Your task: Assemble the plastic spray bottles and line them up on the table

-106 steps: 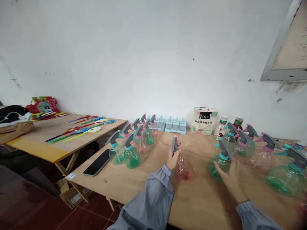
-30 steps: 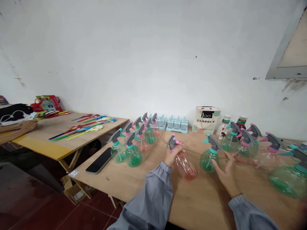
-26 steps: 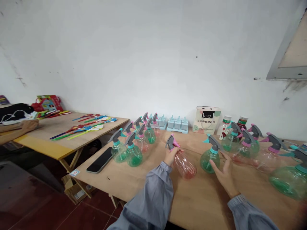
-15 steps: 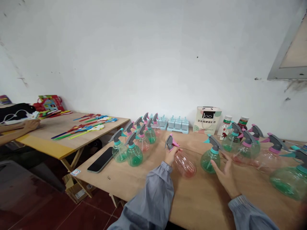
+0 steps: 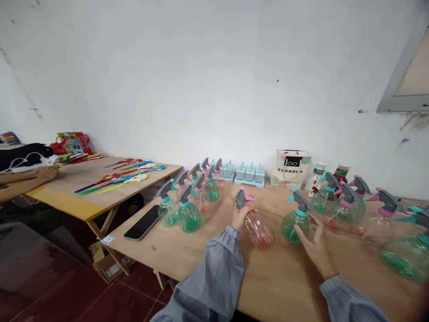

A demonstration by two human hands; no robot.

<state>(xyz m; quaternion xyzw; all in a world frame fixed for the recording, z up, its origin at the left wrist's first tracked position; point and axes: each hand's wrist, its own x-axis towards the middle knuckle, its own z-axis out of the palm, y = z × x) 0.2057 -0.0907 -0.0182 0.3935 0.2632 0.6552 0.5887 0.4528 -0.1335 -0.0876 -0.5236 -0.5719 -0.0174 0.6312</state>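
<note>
My left hand (image 5: 240,216) is closed around the neck of a clear pink spray bottle (image 5: 259,233), which leans to the left with its grey and pink trigger head (image 5: 240,199) above my fingers. The bottle's neck is hidden by the hand. To its right stands an upright green spray bottle (image 5: 291,225) with a grey and turquoise head. My right hand (image 5: 315,243) is at this bottle's right side, thumb across its front and fingers behind it. Green liquid shows at its bottom.
Several spray bottles stand in a left group (image 5: 189,218) and a right group (image 5: 375,223). A phone (image 5: 142,223) lies by the left edge. Ice-pop moulds (image 5: 250,175), a paper bag (image 5: 290,169) and two labelled bottles line the wall. Another person's hand (image 5: 47,174) rests at the neighbouring table.
The whole view has shifted slightly. The trigger head in my left hand has turned a little. My right hand keeps its place at the green bottle.
</note>
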